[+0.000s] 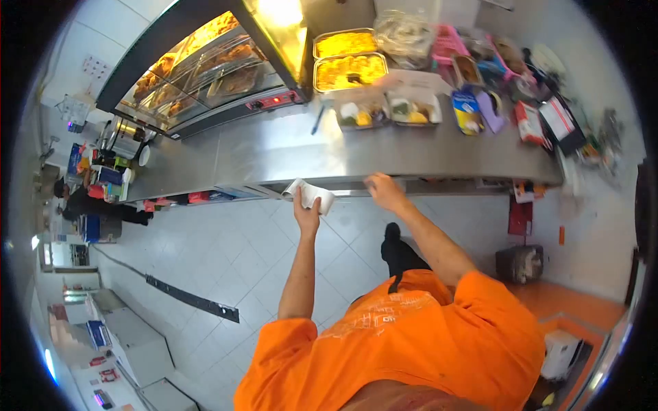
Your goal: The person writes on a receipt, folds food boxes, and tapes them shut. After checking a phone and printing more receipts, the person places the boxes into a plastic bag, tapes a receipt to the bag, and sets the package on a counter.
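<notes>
A white roll or folded piece of paper (312,196) is held by my left hand (306,209), just in front of the steel counter's front edge. To the right, my right hand (385,191) is at the counter edge with its fingers bent together; whether anything small is between them is hidden. Two clear-lidded food boxes (361,113) (414,108) sit on the counter (274,147) beyond my hands. Behind them are two foil trays of yellow food (345,44) (349,72). A dark pen (318,120) lies left of the boxes.
A heated display case (205,75) stands at the back left. Bags, pink baskets (449,44) and a blue-yellow packet (467,111) crowd the right. A person in dark clothes (103,205) is at far left. A black strip (192,299) lies on the floor.
</notes>
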`<act>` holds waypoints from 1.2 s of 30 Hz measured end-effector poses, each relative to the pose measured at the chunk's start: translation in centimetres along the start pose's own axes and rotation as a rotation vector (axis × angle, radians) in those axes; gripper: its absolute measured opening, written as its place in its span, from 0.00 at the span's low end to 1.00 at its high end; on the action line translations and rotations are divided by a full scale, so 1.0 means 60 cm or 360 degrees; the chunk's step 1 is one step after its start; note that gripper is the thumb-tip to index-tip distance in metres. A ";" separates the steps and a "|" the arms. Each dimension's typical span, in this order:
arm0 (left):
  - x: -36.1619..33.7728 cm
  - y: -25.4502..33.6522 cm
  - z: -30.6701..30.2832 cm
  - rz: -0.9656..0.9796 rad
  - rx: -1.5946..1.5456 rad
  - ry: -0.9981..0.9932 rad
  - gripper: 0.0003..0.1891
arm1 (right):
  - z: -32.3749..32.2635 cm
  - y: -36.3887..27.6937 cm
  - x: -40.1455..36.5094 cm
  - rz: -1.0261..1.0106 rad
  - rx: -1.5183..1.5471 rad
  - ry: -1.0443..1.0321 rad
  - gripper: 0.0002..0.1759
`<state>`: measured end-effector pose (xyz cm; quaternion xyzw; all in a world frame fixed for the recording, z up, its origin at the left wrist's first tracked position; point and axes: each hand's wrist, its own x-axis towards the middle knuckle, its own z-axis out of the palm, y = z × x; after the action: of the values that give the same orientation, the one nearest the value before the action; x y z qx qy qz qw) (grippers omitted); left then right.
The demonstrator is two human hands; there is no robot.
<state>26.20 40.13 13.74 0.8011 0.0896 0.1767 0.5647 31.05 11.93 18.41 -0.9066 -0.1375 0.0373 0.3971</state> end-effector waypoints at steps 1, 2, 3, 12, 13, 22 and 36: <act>0.031 0.008 -0.003 -0.0007 0.0038 -0.0025 0.38 | 0.032 -0.010 0.065 -0.0074 -0.0137 -0.0119 0.16; 0.060 0.028 -0.004 -0.0025 0.0066 -0.0048 0.37 | 0.048 -0.026 0.136 -0.0134 -0.0221 -0.0236 0.17; 0.085 0.042 -0.001 -0.0105 0.0066 -0.0136 0.36 | 0.059 -0.038 0.213 -0.0205 -0.0314 -0.0353 0.18; 0.267 0.007 0.042 -0.0175 0.0929 -0.1000 0.32 | 0.239 -0.002 0.626 -0.0794 -0.1131 -0.0207 0.07; 0.291 -0.004 0.047 -0.0081 0.0982 -0.0933 0.32 | 0.236 -0.001 0.648 -0.0898 -0.1126 -0.0325 0.06; 0.421 -0.088 0.043 0.0328 0.1249 -0.0636 0.37 | 0.151 -0.107 0.563 0.0220 0.1639 0.0028 0.07; 0.427 -0.098 0.045 0.0132 0.1288 -0.0768 0.45 | 0.245 -0.030 0.457 -0.0673 0.0343 0.0168 0.07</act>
<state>51.18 48.62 12.10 0.9780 -0.0146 -0.0413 0.2041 54.38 31.18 10.88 -0.8107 -0.2986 -0.0796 0.4973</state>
